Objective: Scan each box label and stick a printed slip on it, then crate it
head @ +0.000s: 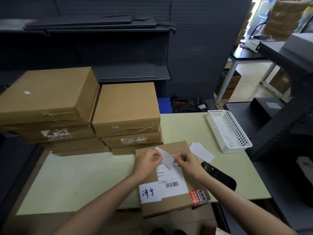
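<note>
My left hand [147,161] and right hand [187,162] each pinch the slip [166,160] in a narrow grip, above the box [172,200] lying at the surface's [76,180] near edge, scanner [221,177] beside it.

On the table [71,177] a box [171,200] lies at the near edge, two box stacks [81,112] behind it to the left, loose slips [202,151] and a basket [227,131] to its right.

Two stacks of cardboard boxes [126,106] (individual count unclear), one labelled box [171,180], one white basket [228,131], one scanner [220,177].
</note>
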The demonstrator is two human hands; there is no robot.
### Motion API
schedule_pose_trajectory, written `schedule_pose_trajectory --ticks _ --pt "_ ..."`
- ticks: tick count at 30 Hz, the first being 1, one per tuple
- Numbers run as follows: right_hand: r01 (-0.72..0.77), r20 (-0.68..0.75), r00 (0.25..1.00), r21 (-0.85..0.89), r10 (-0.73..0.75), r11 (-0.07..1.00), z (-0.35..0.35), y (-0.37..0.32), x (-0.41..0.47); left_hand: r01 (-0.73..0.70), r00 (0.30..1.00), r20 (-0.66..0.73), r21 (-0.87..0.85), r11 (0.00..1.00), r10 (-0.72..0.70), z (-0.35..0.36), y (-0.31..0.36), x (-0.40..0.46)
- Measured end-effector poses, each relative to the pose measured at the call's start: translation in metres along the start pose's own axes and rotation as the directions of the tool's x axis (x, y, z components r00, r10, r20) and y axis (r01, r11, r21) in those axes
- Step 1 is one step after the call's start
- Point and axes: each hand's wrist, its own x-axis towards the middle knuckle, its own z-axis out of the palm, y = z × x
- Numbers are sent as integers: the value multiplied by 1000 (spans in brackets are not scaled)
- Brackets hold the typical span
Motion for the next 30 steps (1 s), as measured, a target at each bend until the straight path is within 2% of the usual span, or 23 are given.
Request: schedule_pose_trajectory --ticks 3,10,16,19,30 --pt "38 31 999 -2 -37 999 10 -1 2 -16 999 29 -16 1000 17 7 11 1" --pt "73 -10 997 9 -73 997 16 2 -3 -65 996 63 -39 997 67 9 15 0" --pt "115 -56 991 -62 -119 991 10 3 -7 -6 997 73 -161 987 18 11 19 0" --pt "129 -71 988 -111 -137 985 6 3 -9 27 997 79 -160 987 -14 12 19 4" --pt "-95 -284 958 -216 31 972 -58 50 -19 84 996 25 -205 975 -80 9 16 22"
